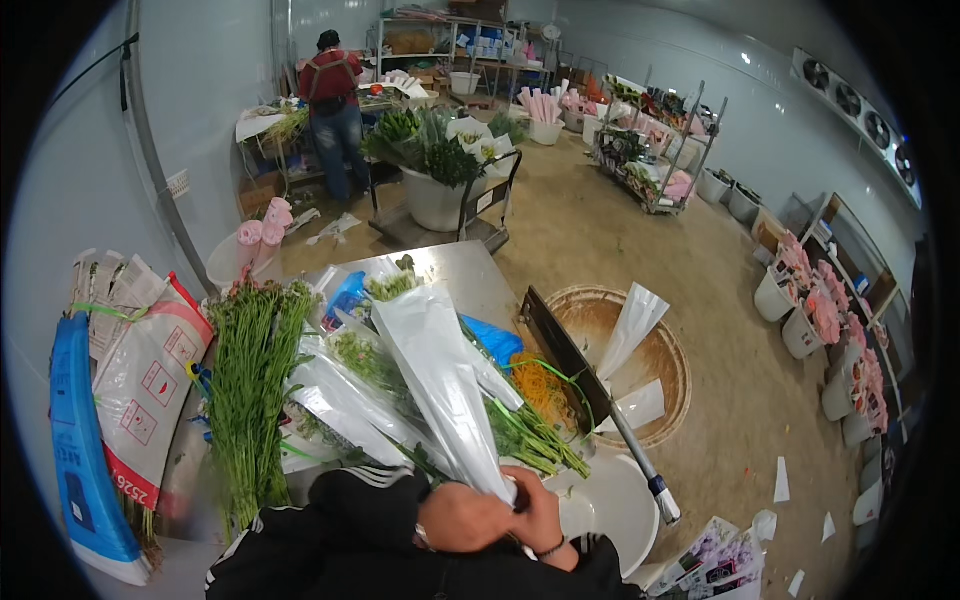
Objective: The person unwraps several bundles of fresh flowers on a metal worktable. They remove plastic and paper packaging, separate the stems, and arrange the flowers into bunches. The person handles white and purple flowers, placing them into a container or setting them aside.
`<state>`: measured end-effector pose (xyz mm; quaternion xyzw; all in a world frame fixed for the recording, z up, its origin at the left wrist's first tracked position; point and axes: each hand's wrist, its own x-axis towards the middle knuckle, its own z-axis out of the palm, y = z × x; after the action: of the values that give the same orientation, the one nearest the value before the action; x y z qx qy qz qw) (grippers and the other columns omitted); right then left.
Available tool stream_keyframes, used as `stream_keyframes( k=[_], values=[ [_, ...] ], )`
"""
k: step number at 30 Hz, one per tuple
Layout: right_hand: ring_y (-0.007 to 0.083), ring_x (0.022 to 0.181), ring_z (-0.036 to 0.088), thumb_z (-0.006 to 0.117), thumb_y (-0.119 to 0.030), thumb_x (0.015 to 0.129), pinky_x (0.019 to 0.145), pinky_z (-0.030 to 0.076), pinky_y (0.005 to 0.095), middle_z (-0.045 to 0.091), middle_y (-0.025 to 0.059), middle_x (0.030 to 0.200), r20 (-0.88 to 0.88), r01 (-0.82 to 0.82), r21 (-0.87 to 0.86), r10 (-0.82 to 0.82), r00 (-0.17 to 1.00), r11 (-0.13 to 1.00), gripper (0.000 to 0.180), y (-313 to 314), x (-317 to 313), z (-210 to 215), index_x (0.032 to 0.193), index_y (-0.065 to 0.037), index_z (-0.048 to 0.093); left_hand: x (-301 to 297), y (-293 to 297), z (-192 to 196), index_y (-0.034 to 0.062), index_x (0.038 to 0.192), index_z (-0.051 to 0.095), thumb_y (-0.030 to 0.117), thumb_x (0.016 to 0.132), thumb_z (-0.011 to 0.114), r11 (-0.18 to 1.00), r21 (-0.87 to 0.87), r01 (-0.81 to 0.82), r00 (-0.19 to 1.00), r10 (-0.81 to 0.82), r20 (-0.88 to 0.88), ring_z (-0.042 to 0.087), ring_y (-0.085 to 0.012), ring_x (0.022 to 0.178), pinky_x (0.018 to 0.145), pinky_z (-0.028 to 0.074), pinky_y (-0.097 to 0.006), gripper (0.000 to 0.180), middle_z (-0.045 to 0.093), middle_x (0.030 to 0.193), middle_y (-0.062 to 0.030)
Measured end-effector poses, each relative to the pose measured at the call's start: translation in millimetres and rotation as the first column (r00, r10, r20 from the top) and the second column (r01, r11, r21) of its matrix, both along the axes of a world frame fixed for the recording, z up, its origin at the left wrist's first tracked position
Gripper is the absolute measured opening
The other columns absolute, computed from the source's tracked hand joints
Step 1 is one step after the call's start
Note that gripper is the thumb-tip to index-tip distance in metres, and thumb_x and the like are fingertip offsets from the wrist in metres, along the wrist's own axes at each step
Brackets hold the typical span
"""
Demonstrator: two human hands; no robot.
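I see the left hand (465, 518) and right hand (538, 515) together at the narrow end of a white flower sleeve (430, 365), above the metal table (455, 265). The right pinches it; the left's grip I can't tell. I judge this as bunch-wrapping; next calls for steadying that end.
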<state>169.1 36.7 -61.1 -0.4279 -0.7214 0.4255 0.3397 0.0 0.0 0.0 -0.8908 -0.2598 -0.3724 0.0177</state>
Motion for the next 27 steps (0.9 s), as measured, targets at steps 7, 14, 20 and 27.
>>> stream_keyframes(
  k=[7, 14, 20, 27],
  values=[
    [0.0202, 0.086, 0.059, 0.053, -0.009, 0.086, 0.075, 0.048, 0.0305, 0.057, 0.0180, 0.105, -0.524, -0.230, -0.558, -0.123, 0.843, 0.797, 0.059, 5, 2, 7, 0.134, -0.010, 0.019, 0, 0, -7, 0.0057, 0.099, 0.054, 0.020, 0.085, 0.056, 0.522, -0.778, 0.350, 0.932, -0.276, 0.234, 0.056, -0.0188, 0.071, 0.061, 0.045, -0.029, 0.020, 0.055, 0.083, -0.0047],
    [0.0123, 0.083, 0.053, 0.058, -0.006, 0.082, 0.071, 0.043, 0.0240, 0.056, 0.0061, 0.090, 0.010, -0.249, -0.681, 0.348, 0.937, 0.689, 0.063, -11, 65, -25, 0.134, -0.009, 0.024, -16, -8, -89, 0.0015, 0.129, 0.037, 0.015, 0.089, 0.050, -0.283, -0.634, 0.720, 0.660, -0.004, 0.751, 0.046, -0.0147, 0.113, 0.090, 0.039, -0.026, 0.044, 0.050, 0.119, -0.0115],
    [0.0069, 0.067, 0.043, 0.056, -0.005, 0.081, 0.063, 0.038, 0.0208, 0.049, -0.0019, 0.076, 0.032, -0.431, -0.612, 0.566, 0.824, 0.663, 0.047, -22, 170, 70, 0.125, -0.006, 0.040, -53, 7, -182, 0.0019, 0.102, 0.050, 0.033, 0.088, 0.046, -0.173, -0.534, 0.827, 0.319, 0.928, 0.194, 0.054, -0.0265, 0.101, 0.088, 0.043, -0.041, 0.035, 0.055, 0.108, -0.0160],
    [0.0253, 0.088, 0.053, 0.059, -0.014, 0.075, 0.079, 0.043, 0.0366, 0.055, 0.0164, 0.093, -0.193, 0.235, 0.326, -0.179, 0.965, 0.916, 0.033, -95, 293, 127, 0.103, 0.003, 0.053, 14, 46, -225, 0.0027, 0.108, 0.046, 0.026, 0.083, 0.053, -0.264, -0.339, 0.903, 0.330, 0.931, 0.155, 0.048, -0.0288, 0.107, 0.093, 0.039, -0.041, 0.035, 0.048, 0.119, -0.0159]
  ],
)
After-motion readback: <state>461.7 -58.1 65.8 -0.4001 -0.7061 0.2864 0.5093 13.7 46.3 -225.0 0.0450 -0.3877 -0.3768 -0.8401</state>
